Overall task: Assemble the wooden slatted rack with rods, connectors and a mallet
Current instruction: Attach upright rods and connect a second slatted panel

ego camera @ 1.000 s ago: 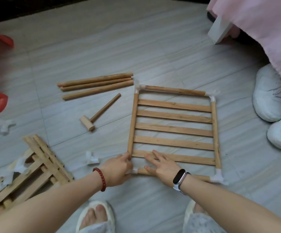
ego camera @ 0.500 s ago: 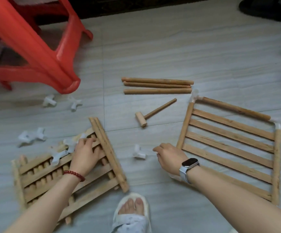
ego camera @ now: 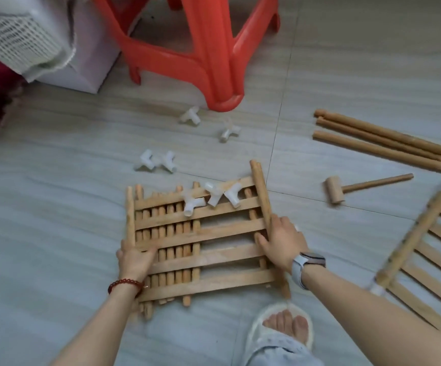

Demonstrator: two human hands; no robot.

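A loose slatted panel lies on the floor over a bundle of short rods. My left hand grips its left edge and my right hand grips its right side rail. Three white connectors sit on the panel's far part. The assembled slatted frame, with white connectors at its corners, lies at the right. A wooden mallet and three long rods lie beyond it on the right.
Several loose white connectors are scattered on the floor past the panel. A red plastic stool stands behind them, with a white box at the far left. My slippered foot is below the panel.
My view swung left from the assembled frame to the loose panel. My left hand reached the panel first, then my right hand left the frame and took the panel's right rail.
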